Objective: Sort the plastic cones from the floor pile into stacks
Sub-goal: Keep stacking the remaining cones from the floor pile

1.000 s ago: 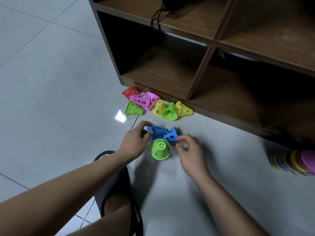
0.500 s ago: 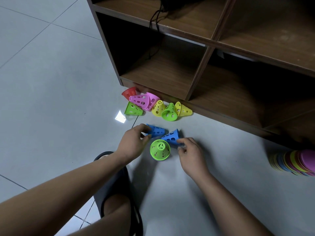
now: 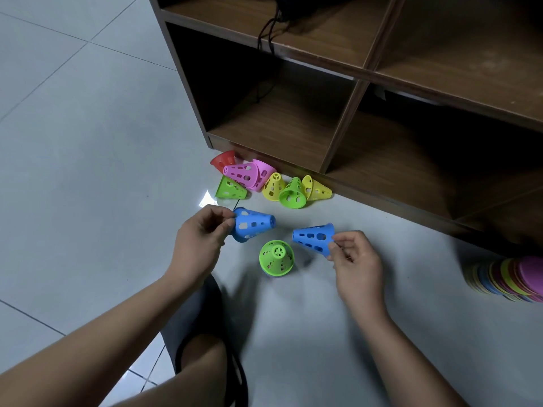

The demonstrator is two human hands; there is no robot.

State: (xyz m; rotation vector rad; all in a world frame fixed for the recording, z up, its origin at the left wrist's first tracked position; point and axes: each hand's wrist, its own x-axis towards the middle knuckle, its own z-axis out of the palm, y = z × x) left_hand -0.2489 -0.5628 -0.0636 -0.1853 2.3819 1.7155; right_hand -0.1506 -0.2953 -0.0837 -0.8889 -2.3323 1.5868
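My left hand (image 3: 202, 236) pinches the wide rim of a blue cone (image 3: 254, 224) that points right. My right hand (image 3: 354, 257) pinches the rim of a second blue cone (image 3: 313, 237) that points left; the two tips face each other, apart. A green cone (image 3: 276, 258) stands upright on the floor between and below them. Against the shelf base lies the pile: a red cone (image 3: 223, 160), two pink cones (image 3: 245, 175), a green cone on its side (image 3: 229, 189), two yellow cones (image 3: 273, 186), another green cone (image 3: 292, 193).
A wooden shelf unit (image 3: 346, 133) with open compartments stands behind the pile; black cables (image 3: 267, 30) hang in it. A stack of coloured flat discs (image 3: 511, 277) lies at the right edge. My foot in a black slipper (image 3: 205, 348) rests on the grey tile floor.
Both hands have lifted their blue cones off the floor and pulled them apart, left cone leftward and right cone rightward. The upright green cone stayed put.
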